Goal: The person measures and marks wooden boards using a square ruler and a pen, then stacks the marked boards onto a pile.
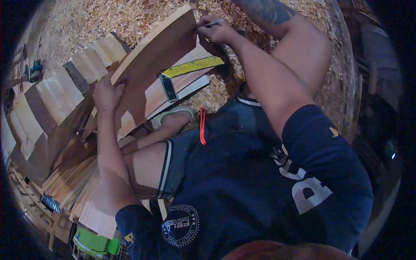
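My left hand (107, 93) is closed around the near edge of a wooden board (162, 50), which stands tilted with its pale edge upward. At the board's far end is my right hand (215, 30), fingers pinched on a slim, pale pencil (213, 23). Below the board's face lies a try square (193, 66) with a yellow marked blade and a dark metallic stock. It rests on pale planks (190, 86), apart from both hands.
Stacked wood blocks (60, 95) stand on the left, with more planks (73, 182) below them. Wood shavings (130, 17) cover the ground. A bright green object (93, 240) is at the lower left. My sandalled foot (173, 119) is near the planks.
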Demonstrator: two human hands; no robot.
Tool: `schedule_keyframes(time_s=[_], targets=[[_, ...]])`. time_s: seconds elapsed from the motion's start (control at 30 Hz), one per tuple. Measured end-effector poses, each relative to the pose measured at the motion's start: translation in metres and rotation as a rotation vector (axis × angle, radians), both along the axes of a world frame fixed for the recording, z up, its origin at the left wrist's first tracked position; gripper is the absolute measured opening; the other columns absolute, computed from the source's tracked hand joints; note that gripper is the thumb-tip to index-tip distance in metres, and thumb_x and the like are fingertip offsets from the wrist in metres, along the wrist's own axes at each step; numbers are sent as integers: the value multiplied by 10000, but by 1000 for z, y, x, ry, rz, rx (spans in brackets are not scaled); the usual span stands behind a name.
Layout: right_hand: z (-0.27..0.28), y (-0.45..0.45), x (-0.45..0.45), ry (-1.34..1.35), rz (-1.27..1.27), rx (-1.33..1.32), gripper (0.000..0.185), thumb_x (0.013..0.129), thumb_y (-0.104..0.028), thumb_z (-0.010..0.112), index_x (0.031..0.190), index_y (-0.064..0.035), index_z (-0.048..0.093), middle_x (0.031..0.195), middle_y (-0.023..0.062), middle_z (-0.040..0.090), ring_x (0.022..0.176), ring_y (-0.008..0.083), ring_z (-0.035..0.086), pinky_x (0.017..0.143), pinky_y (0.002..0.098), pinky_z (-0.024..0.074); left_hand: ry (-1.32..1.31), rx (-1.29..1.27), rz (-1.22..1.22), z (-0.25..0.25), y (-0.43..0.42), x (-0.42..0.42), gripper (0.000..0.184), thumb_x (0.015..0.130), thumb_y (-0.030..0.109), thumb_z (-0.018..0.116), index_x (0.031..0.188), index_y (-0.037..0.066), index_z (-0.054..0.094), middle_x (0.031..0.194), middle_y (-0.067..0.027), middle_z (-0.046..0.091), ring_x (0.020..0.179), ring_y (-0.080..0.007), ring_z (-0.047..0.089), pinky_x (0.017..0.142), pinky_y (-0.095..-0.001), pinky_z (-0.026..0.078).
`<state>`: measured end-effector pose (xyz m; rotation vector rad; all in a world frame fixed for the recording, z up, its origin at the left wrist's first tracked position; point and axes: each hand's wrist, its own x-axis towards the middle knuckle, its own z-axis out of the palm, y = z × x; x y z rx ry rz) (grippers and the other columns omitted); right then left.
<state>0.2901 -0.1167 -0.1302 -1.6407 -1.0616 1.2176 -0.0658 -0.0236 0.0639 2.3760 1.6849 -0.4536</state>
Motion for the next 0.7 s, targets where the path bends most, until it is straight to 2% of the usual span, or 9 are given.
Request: schedule_keyframes(time_s=[0.03,0.13,0.23,0.33,0.53,0.7], targets=[[1,-2,-1,93,-26,-12,146,868,-180,714,913,-52,658,759,25,644,718,110,580,666,317,501,7,23,-2,-2,0,-1,496,734,278,797,1208,184,687,1010,-172,719,972,-350,686,872,-462,535],[-3,3,3,-179,46,23,157,872,-186,714,923,-49,658,784,35,655,731,116,584,676,319,501,-12,32,-30,-1,0,-2,491,735,279,798,1207,200,688,1012,-168,720,972,-349,685,866,-458,538],[-8,5,2,-192,42,52,165,871,-196,712,926,-50,658,809,49,664,745,121,589,688,323,501,25,12,-8,1,-1,2,495,736,264,791,1216,204,685,1023,-155,723,975,-351,685,869,-460,537],[3,0,0,-80,21,-21,171,867,-196,711,932,-48,656,821,58,668,748,129,593,697,328,504,50,38,-26,1,-1,3,497,732,261,792,1215,213,685,1024,-143,725,975,-351,685,866,-463,539],[-5,2,3,-302,69,28,175,865,-197,708,945,-51,653,826,68,668,741,152,604,698,339,509,20,37,-29,1,-2,2,528,724,279,805,1230,205,674,1024,-144,725,966,-352,687,855,-468,543],[-14,2,3,-183,69,74,163,869,-190,701,954,-56,663,835,76,685,769,160,634,713,341,519,7,40,-41,-2,-1,0,546,724,280,812,1246,209,668,1027,-154,723,962,-359,689,856,-471,542]])
